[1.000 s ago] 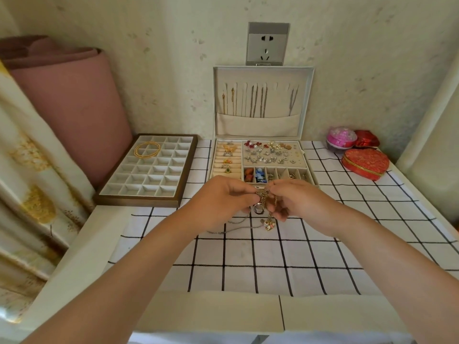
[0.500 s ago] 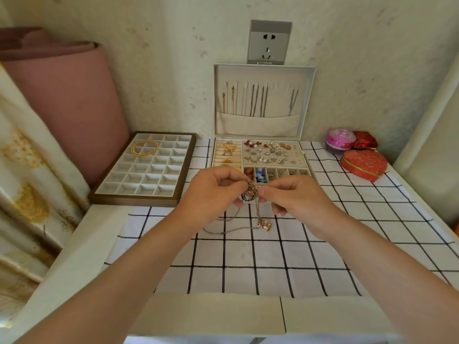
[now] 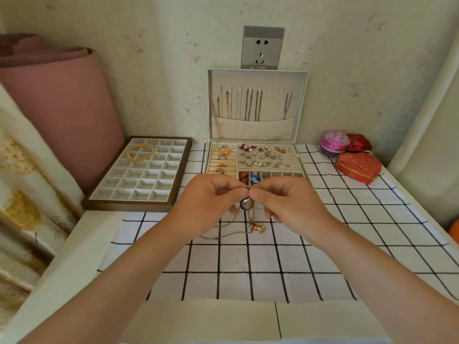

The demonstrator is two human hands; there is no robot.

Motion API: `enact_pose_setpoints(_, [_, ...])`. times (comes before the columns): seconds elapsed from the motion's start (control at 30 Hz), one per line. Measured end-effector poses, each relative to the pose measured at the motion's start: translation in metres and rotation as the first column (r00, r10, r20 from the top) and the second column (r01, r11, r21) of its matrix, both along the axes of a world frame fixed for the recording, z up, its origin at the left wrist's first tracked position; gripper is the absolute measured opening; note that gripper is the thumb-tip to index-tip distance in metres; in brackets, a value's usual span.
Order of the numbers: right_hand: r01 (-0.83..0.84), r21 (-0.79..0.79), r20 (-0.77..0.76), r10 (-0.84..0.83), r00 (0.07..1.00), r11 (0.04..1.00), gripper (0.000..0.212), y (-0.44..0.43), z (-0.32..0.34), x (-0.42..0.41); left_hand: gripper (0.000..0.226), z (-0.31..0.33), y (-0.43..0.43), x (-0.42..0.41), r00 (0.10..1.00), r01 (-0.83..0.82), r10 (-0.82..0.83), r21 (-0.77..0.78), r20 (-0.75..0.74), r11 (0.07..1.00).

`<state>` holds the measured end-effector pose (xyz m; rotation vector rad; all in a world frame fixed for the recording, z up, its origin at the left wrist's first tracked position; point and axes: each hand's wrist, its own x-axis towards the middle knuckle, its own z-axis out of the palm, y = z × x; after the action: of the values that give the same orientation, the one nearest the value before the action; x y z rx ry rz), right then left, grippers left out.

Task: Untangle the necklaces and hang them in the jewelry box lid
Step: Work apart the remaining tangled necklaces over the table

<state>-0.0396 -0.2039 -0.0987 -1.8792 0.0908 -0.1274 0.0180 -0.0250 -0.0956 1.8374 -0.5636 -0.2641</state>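
— Several chains (image 3: 251, 105) hang in the jewelry box lid (image 3: 273, 76), lower ends tucked into its pocket (image 3: 250, 130). Some tabs (image 3: 273, 91) right of centre look bare.
— So partway. What's in hand?
— One tangle of necklaces (image 3: 248, 207), held above the checked cloth (image 3: 273, 256), in front of the box (image 3: 301, 171). Both the left hand (image 3: 208, 202) and the right hand (image 3: 288, 202) pinch it at the top, thumb against forefinger, tips nearly meeting.
— Layout below the pinch?
— Just under it hangs a ring pendant (image 3: 246, 204). Down-left, a silver chain (image 3: 223, 235) trails onto the cloth. Lower, a charm cluster (image 3: 258, 228) sits at or on the cloth; can't tell which.
— Separated yet?
— My read: no. Strands run together from one pinch point. Untangling isn't done, and each piece is yet to be hung.
— How many pieces?
— Can't tell. At least two by colour, silver and goldish. Fingertips hide the knot.
— Other unknowns?
— Hands cover part of the box's front compartments. Hung chains are too thin to count. Whether the gold loop (image 3: 139, 152) in the side tray (image 3: 129, 207) is a necklace or a bangle is unclear. An orange thing (image 3: 454, 232) is cut off at the right edge.
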Motion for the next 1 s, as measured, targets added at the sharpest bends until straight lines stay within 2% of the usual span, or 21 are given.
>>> enact_pose_setpoints(0.13, [0.021,-0.09,0.002,-0.021,1.0,0.996,0.008,-0.002,-0.002,0.002,0.008,-0.005,0.002,0.0,0.993,-0.039,0.025,0.113,0.119,0.993])
enact_pose_setpoints(0.2, [0.019,-0.108,-0.007,-0.02,1.0,0.994,0.011,-0.002,0.0,0.001,0.008,-0.006,0.003,0.0,0.967,-0.087,0.022,0.246,0.253,0.965])
enact_pose_setpoints(0.27, [-0.004,-0.127,-0.019,0.002,1.0,0.992,0.017,-0.002,0.001,0.002,0.008,-0.004,0.003,-0.001,0.901,-0.146,-0.045,0.4,0.431,0.905])
enact_pose_setpoints(0.33, [-0.056,-0.147,-0.05,0.049,0.998,0.988,0.021,0.0,0.001,0.001,0.007,-0.003,0.004,0.0,0.833,-0.149,-0.158,0.489,0.53,0.859])
enact_pose_setpoints(0.4, [-0.104,-0.146,-0.07,0.094,0.993,0.984,0.023,0.0,0.001,0.0,0.009,-0.002,0.005,0.001,0.834,-0.102,-0.224,0.54,0.504,0.835])
enact_pose_setpoints(0.47, [-0.114,-0.128,-0.087,0.104,0.991,0.985,0.024,0.0,0.002,-0.001,0.016,0.0,0.006,0.0,0.917,-0.007,-0.203,0.521,0.344,0.853])
enact_pose_setpoints(0.5, [-0.112,-0.109,-0.093,0.102,0.99,0.988,0.023,-0.001,0.002,-0.001,0.02,0.001,0.006,-0.001,0.963,0.049,-0.163,0.455,0.216,0.889])
enact_pose_setpoints(0.57, [-0.111,-0.055,-0.1,0.105,0.989,0.992,0.02,-0.001,0.004,-0.001,0.024,0.003,0.003,-0.003,0.996,0.089,-0.093,0.27,0.0,0.959])
enact_pose_setpoints(0.67, [-0.119,0.038,-0.105,0.123,0.987,0.992,0.011,-0.001,0.007,-0.001,0.023,0.004,0.001,-0.003,0.993,0.059,-0.044,0.136,-0.112,0.989])
enact_pose_setpoints(0.83, [-0.095,0.13,-0.101,0.109,0.989,0.987,0.013,-0.006,0.006,0.0,0.02,0.005,0.002,-0.004,0.992,0.098,-0.083,0.16,-0.098,0.982])
enact_pose_setpoints(0.93, [-0.061,0.193,-0.071,0.076,0.995,0.979,0.01,-0.007,0.004,0.001,0.004,0.002,0.002,-0.004,0.988,0.14,-0.136,0.057,-0.067,0.989])
enact_pose_setpoints(1.0, [-0.032,0.233,-0.057,0.047,0.997,0.972,0.007,-0.007,0.005,0.0,0.01,0.002,0.002,-0.003,0.992,0.127,-0.127,0.009,0.012,0.992])
